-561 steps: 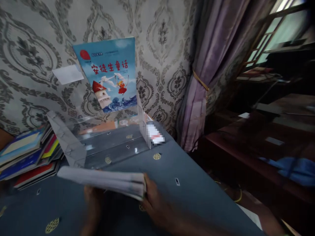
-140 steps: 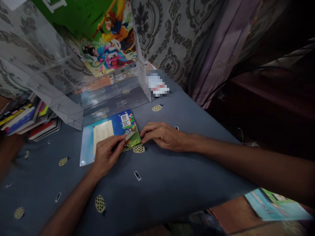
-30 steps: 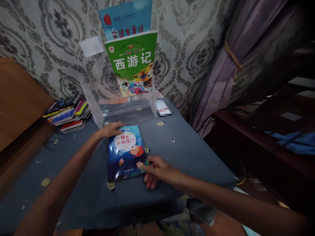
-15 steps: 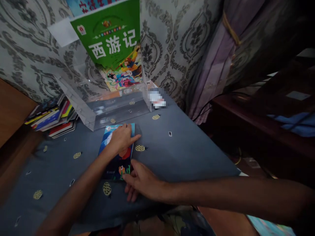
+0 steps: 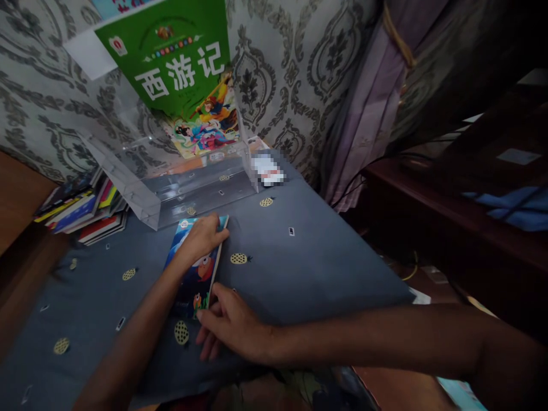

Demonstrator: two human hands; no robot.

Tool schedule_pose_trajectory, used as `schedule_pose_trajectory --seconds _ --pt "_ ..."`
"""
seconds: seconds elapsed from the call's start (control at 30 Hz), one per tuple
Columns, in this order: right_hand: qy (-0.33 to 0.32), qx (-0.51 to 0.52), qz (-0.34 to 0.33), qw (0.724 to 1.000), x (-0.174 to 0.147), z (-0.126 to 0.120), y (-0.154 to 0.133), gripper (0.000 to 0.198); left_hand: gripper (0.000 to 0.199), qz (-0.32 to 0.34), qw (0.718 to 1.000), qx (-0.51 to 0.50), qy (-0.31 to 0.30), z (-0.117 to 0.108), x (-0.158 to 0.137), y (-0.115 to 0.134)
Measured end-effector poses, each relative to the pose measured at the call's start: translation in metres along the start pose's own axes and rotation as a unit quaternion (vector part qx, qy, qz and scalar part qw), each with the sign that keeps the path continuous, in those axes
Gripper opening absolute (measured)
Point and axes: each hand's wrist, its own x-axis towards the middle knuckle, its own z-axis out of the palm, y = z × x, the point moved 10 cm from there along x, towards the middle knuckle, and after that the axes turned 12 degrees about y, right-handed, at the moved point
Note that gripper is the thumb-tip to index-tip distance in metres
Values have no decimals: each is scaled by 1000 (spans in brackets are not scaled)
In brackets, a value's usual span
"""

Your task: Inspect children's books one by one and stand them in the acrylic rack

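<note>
On the table [image 5: 325, 274], the right hand [image 5: 235, 325] pinched a book [image 5: 203, 271] while the left hand [image 5: 203, 237] lay on it, grip unclear.

Forearms [image 5: 355, 337] bare; dark patterned clothing [image 5: 299, 387], print blurred.

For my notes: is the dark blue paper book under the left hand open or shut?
Shut: the book shows its fish-printed cover on top, with no inside page spread.

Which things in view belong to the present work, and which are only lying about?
Belonging, it seems:
dark blue book, under the left hand, right hand at its lower corner
clear rack
green book at its back

Lying about, apparently:
book pile beside the rack
blue cloth
</note>
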Motion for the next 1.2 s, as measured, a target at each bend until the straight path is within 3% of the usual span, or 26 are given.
schedule_pose_trajectory --seconds 0.27,0.43,0.5,0.6,0.73,0.93,1.2 --pt "-19 0 33 999 -4 -4 15 15 9 -12 989 -137 62 0 -6 -10" --pt "-121 -149 44 980 0 -29 -5 16 9 -34 977 -199 65 6 -6 -14" --pt "-37 -194 -57 979 25 -65 -48 18 10 -31 974 -211 71 7 -6 -14" --pt "120 -201 -196 952 60 -117 -112 11 11 -31 972 -219 80 8 -7 -16" --pt "253 -237 -299 889 87 -151 -152 19 11 -41 970 -225 78 8 -7 -16" --pt "272 -262 -379 845 89 -158 -149 24 10 -64 970 -226 57 10 -6 -17" --pt "254 -268 -400 839 77 -155 -153 25 10 -64 969 -235 38 11 -5 -17"
